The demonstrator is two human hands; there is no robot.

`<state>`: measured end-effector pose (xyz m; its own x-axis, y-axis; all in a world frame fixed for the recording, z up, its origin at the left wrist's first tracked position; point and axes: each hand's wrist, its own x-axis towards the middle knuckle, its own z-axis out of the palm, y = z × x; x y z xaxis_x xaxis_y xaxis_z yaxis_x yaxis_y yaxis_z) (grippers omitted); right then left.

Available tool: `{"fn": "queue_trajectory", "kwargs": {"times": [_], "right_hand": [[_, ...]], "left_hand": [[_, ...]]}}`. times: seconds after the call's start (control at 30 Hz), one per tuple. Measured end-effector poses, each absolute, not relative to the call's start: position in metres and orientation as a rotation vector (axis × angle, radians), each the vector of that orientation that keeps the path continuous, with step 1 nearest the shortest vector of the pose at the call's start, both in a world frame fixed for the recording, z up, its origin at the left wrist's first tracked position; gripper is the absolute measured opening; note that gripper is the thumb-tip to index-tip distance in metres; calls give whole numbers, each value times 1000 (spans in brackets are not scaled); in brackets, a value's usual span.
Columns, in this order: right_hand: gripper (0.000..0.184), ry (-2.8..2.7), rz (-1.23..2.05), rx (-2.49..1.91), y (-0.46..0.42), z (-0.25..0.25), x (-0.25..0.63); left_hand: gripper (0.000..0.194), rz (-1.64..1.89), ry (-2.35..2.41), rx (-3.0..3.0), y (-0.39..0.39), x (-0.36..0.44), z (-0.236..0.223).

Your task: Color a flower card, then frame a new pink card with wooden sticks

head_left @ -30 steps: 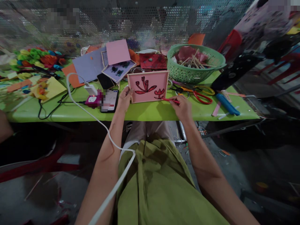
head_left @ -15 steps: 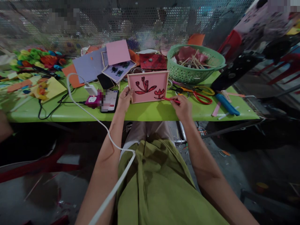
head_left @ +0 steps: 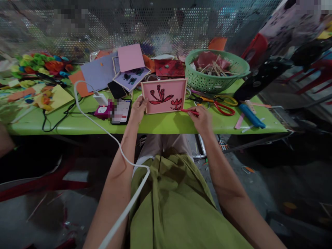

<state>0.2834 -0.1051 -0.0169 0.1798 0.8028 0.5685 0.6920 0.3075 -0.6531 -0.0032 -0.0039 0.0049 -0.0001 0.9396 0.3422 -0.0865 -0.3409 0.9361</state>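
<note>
A framed pink picture point(head_left: 164, 93) with red flowers outlined in dark stands tilted up near the table's front edge. My left hand point(head_left: 139, 106) is closed on its left side, thumb on the frame's front. Between the fingers of my right hand point(head_left: 201, 117) is a slim red pen point(head_left: 190, 111), whose tip meets the picture at the base of the small flower, low on the right. Whether it is a marker or a coloured pencil I cannot tell. To the left of my left hand lies a phone point(head_left: 121, 112) with a lit screen.
Behind the picture are coloured cards point(head_left: 131, 58) and a green basket point(head_left: 218, 69) of sticks. Scissors point(head_left: 223, 105) and a blue-handled tool point(head_left: 251, 116) lie to the right. A white cable point(head_left: 111, 133) crosses over my left arm from a charger point(head_left: 101, 111).
The red pen's back end has shifted very slightly in my right hand. Otherwise the picture, my left hand and the things around stay in place.
</note>
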Motion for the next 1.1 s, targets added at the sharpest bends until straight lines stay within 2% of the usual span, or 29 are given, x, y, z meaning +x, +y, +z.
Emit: {"fn": "queue_trajectory", "kwargs": {"times": [0.43,0.67,0.87,1.1], "right_hand": [[7,-1503,112,-1422,-105,-17,285],[8,-1514,136,-1423,-106,-18,285],[9,-1534,151,-1442,-106,-15,284],[9,-1571,160,-1422,-108,-12,281]], "left_hand": [[56,1473,942,1427,-5,-4,7],[48,1457,980,1390,-5,-5,7],[55,1457,956,1444,-6,-6,7],[50,1455,983,1401,-7,-5,7]]}}
